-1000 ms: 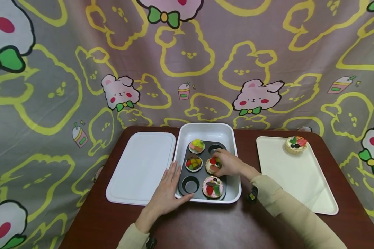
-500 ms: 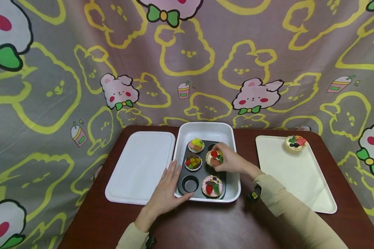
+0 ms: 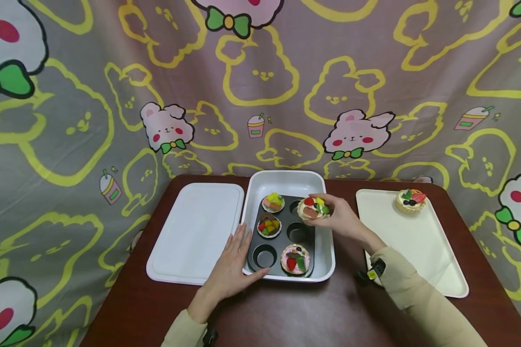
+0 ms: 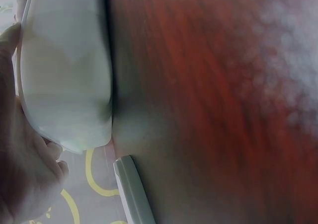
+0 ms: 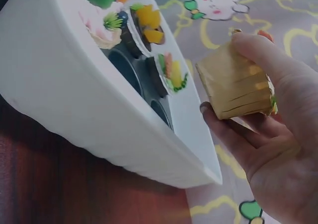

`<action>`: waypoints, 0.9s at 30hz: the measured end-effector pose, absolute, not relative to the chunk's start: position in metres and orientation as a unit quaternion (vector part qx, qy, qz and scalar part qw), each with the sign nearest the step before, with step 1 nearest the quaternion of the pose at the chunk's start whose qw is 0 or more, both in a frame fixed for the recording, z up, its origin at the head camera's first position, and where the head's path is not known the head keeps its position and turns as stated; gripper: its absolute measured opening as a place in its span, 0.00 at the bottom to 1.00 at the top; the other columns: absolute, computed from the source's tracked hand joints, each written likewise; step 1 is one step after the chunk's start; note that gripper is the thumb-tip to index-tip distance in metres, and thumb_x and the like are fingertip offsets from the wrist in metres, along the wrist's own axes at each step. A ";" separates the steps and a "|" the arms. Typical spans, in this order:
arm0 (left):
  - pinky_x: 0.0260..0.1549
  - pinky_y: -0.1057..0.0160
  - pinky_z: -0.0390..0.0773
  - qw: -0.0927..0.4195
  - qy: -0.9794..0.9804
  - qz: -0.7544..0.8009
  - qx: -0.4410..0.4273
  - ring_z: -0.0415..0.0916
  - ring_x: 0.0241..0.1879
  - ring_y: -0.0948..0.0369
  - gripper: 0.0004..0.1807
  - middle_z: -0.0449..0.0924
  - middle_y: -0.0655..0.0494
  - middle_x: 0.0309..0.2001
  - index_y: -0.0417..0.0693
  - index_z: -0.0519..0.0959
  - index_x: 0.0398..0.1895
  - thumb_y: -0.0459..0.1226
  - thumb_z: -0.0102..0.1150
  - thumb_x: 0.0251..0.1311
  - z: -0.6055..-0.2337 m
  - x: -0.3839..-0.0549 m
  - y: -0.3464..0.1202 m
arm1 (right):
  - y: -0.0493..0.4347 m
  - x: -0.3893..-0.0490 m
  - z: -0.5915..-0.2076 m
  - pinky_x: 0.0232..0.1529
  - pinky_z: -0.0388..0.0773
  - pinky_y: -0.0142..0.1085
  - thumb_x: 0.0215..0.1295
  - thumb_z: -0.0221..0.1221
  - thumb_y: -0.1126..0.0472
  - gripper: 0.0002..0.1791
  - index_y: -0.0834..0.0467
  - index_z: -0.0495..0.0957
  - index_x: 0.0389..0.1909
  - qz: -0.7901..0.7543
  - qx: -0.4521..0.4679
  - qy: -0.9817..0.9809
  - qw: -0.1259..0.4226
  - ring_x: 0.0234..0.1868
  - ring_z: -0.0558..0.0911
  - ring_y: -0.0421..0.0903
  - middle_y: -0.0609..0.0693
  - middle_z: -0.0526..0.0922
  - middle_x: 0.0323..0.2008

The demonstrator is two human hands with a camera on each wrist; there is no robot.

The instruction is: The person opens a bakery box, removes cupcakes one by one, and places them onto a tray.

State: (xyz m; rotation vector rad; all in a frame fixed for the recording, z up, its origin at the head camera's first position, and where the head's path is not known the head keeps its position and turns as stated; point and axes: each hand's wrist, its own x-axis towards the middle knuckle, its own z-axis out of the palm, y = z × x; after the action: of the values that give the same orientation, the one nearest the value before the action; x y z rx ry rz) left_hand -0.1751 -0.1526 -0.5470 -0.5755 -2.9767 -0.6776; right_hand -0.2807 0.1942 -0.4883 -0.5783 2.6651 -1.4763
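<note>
My right hand (image 3: 339,219) grips a fruit tart (image 3: 312,209) by its sides, above the right rim of a white deep tray (image 3: 286,181). In the right wrist view the tart's tan pleated crust (image 5: 236,82) is pinched between thumb and fingers, clear of the tray wall. A dark muffin pan (image 3: 282,243) lies inside the tray. Three tarts sit in its cups: a yellow-topped one (image 3: 273,203), a chocolate one (image 3: 269,226) and a pink one (image 3: 295,260). My left hand (image 3: 232,265) rests with straight, spread fingers on the tray's left front corner.
To the left lies a flat white board (image 3: 197,233). A cream tray (image 3: 410,246) stands on the right, with a berry tart (image 3: 410,200) at its far end. Patterned cloth (image 3: 286,86) hangs behind the dark wooden table (image 3: 295,313).
My right hand has lifted the fruit tart from the pan's middle right cup and carried it up and to the right, uncovering that cup. The left hand has stayed put.
</note>
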 end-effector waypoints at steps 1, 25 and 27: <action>0.87 0.37 0.54 0.016 -0.958 -0.218 -0.184 0.44 0.91 0.45 0.66 0.42 0.44 0.92 0.43 0.53 0.90 0.73 0.65 0.61 -0.547 -0.175 -0.153 | 0.197 -0.280 -0.489 0.47 0.83 0.26 0.58 0.83 0.60 0.43 0.65 0.77 0.73 -0.484 -0.179 0.857 0.014 0.48 0.86 0.45 0.63 0.90 0.58; 0.89 0.40 0.49 -0.004 -0.961 -0.217 -0.169 0.39 0.92 0.48 0.65 0.39 0.47 0.93 0.45 0.53 0.90 0.73 0.63 0.62 -0.546 -0.174 -0.150 | 0.300 -0.286 -0.511 0.40 0.77 0.24 0.75 0.70 0.58 0.44 0.61 0.50 0.77 -0.558 0.006 0.829 -0.022 0.40 0.79 0.25 0.31 0.80 0.40; 0.89 0.39 0.49 -0.001 -0.961 -0.220 -0.170 0.40 0.92 0.48 0.64 0.39 0.47 0.93 0.45 0.54 0.90 0.73 0.63 0.62 -0.546 -0.174 -0.149 | 0.307 -0.288 -0.515 0.39 0.76 0.24 0.75 0.70 0.58 0.43 0.61 0.50 0.76 -0.560 0.015 0.828 -0.021 0.39 0.79 0.24 0.29 0.80 0.39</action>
State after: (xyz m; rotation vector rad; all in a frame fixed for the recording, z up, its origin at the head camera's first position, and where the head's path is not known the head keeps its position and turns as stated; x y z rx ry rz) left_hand -0.1741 -0.1493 -0.5457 -0.5338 -3.0200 -0.6908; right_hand -0.2875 0.3067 -0.5150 0.0463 2.6373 -1.7840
